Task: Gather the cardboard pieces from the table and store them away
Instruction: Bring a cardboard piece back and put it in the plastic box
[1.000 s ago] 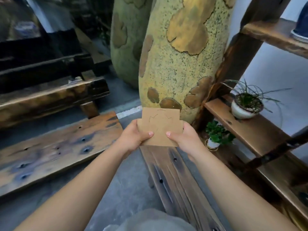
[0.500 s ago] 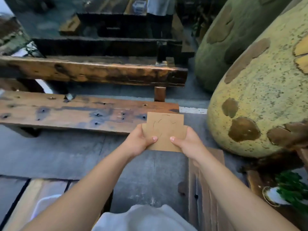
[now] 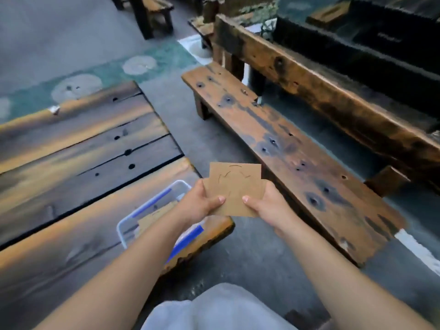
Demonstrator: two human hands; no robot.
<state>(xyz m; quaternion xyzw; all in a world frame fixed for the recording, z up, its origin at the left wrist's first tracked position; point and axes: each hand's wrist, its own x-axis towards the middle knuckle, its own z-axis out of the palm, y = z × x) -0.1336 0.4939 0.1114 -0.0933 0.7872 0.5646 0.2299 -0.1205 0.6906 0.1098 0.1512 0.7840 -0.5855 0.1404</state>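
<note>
I hold a small stack of brown cardboard pieces (image 3: 234, 186) with curved cut lines, in both hands in front of me. My left hand (image 3: 198, 202) grips the stack's left edge and my right hand (image 3: 266, 203) grips its right edge, thumbs on top. The stack hovers just right of the corner of a dark wooden plank table (image 3: 78, 167). On that table corner, under my left wrist, stands a clear plastic box with blue trim (image 3: 152, 203). Another cardboard piece (image 3: 154, 216) lies inside it.
A low wooden bench (image 3: 285, 151) with dark knots runs diagonally to the right. Behind it stands a heavier wooden beam bench (image 3: 333, 91). Grey concrete floor (image 3: 250, 253) lies between table and bench. My pale-trousered knee (image 3: 214, 308) is at the bottom.
My view has swung left, from the large yellow pots and plant shelf to the table and plastic box. Both hands have kept the same grip on the cardboard stack.
</note>
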